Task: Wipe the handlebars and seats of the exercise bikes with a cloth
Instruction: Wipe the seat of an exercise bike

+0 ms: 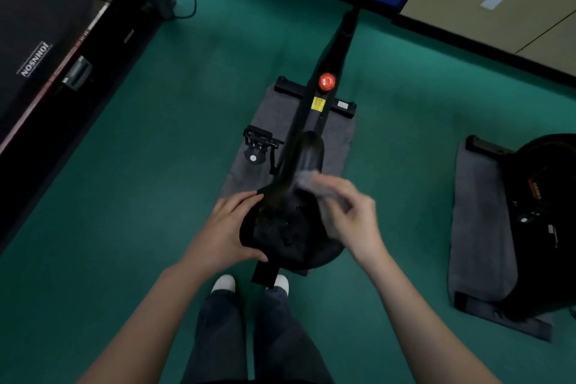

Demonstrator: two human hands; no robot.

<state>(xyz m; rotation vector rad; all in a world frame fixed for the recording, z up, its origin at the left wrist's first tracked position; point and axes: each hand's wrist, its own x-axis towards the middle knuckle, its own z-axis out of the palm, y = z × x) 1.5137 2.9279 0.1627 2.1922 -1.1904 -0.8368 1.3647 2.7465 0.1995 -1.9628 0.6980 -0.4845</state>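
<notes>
— Grey cloth [314, 187] was pinched in the right hand [352, 218], blurred, against the seat [286, 227] of the near bike. The left hand [227, 227] gripped the seat's left edge.
— How far along?
— Seat wipe under way, I'd judge. Handlebars and the second bike [542, 212] at right seemingly remained.
— Any writing?
— "JOHNSON" on the treadmill [46, 40], far left. The yellow sticker [318, 104] was unreadable.

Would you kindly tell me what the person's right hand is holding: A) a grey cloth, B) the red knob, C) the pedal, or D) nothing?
A: the right hand pinches a blurred grey cloth by the front of the seat, while the left hand grips the seat's side.
</notes>
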